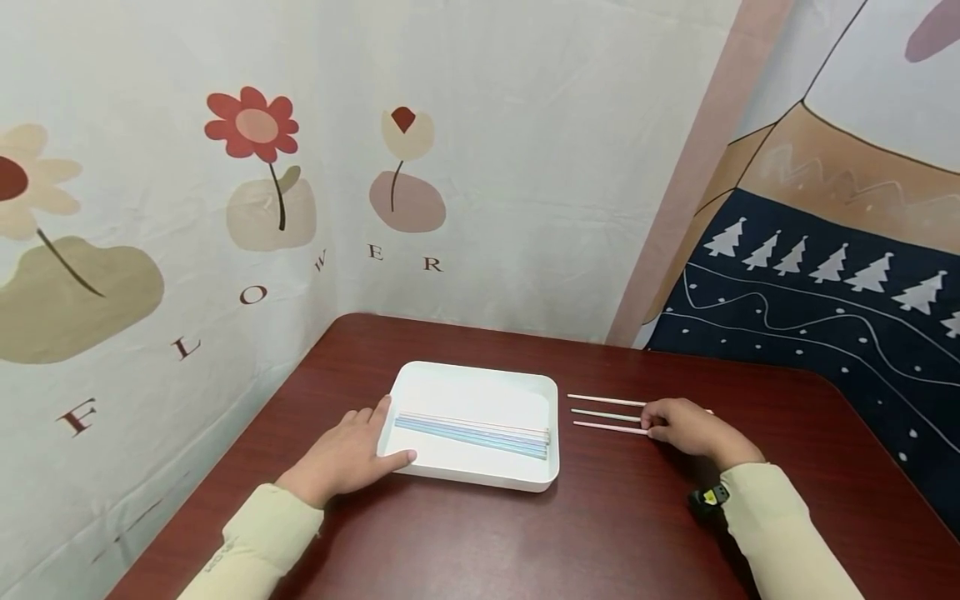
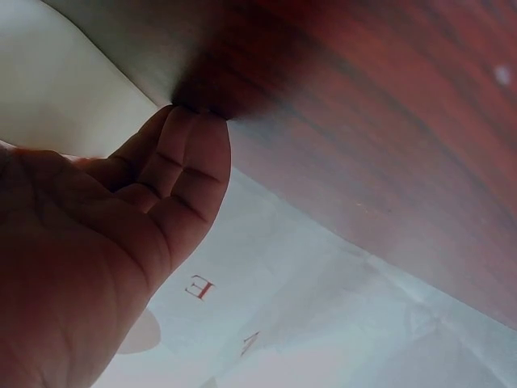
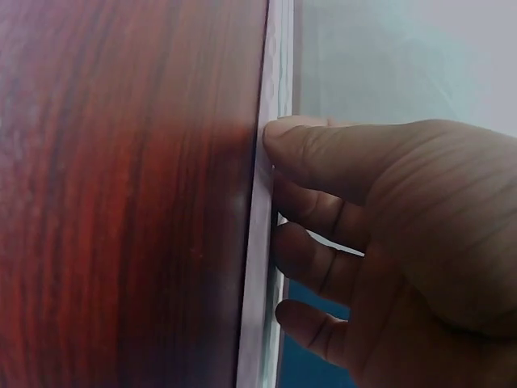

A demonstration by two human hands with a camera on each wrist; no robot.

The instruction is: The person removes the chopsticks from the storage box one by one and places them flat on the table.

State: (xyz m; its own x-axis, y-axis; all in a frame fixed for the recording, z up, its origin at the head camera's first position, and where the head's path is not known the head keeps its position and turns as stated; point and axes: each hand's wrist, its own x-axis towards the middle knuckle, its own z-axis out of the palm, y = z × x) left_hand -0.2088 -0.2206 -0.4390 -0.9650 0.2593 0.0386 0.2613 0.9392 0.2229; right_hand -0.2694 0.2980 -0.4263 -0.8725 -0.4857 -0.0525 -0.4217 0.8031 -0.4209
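A white rectangular tray (image 1: 487, 379) sits on the table, with several thin pastel chopsticks (image 1: 472, 433), bluish and pale pink, lying side by side in it. My left hand (image 1: 345, 454) rests at the tray's left side, fingers extended along the wall and thumb over the front rim. To the right of the tray, three chopsticks lie apart and roughly parallel: a pale far one (image 1: 603, 400), a greenish middle one (image 1: 603, 415) and a pink near one (image 1: 603, 427). My right hand (image 1: 686, 429) covers their right parts; its thumb and fingertips pinch the pink chopstick (image 3: 257, 242).
Dark red wood table (image 1: 465, 542) with rounded back corners. Behind and left hangs a white cloth (image 1: 525, 167) printed with flowers and letters; at the right, a dark cloth (image 1: 787, 325) with white trees. A small black device (image 1: 707, 497) sits at my right wrist.
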